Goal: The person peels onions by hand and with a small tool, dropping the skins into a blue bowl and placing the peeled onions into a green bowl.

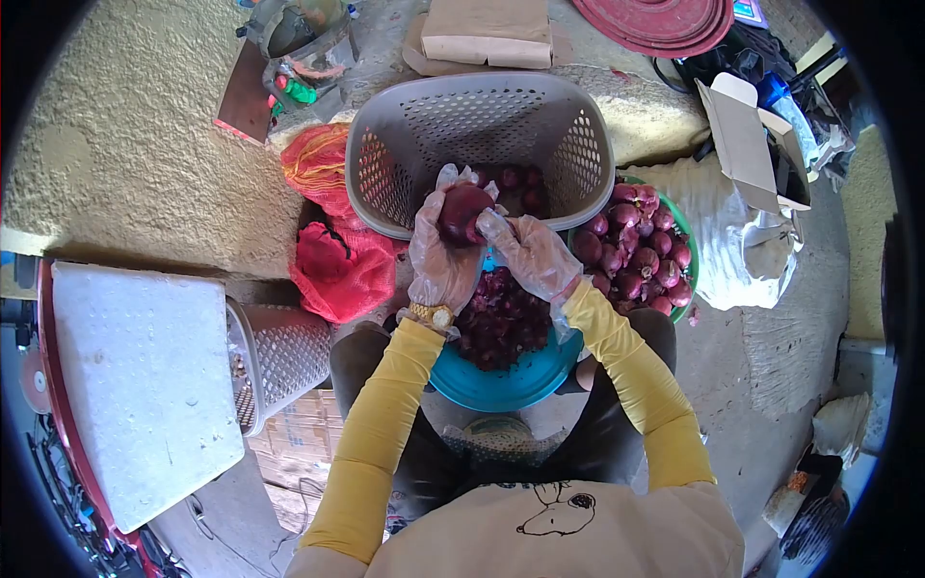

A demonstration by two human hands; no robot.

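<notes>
My left hand (445,252), in a clear plastic glove, is closed around a red onion (462,214) above the blue basin (506,387). At the onion's right lower end, my right hand (532,252), gloved the same way, has its fingers pinched together. Whether those fingers grip the onion's skin or a small tool is hidden. Dark red onion skins (501,328) fill the basin between my knees. Just beyond my hands stands a grey perforated basket (482,89), with several onions (520,183) on its bottom.
To the right, a green basin (692,231) is heaped with red onions (641,255). Red mesh sacks (337,275) lie left of the basket. A white foam board (145,376) and another basket (289,352) stand farther left. Cardboard (487,34) rests on the ledge behind.
</notes>
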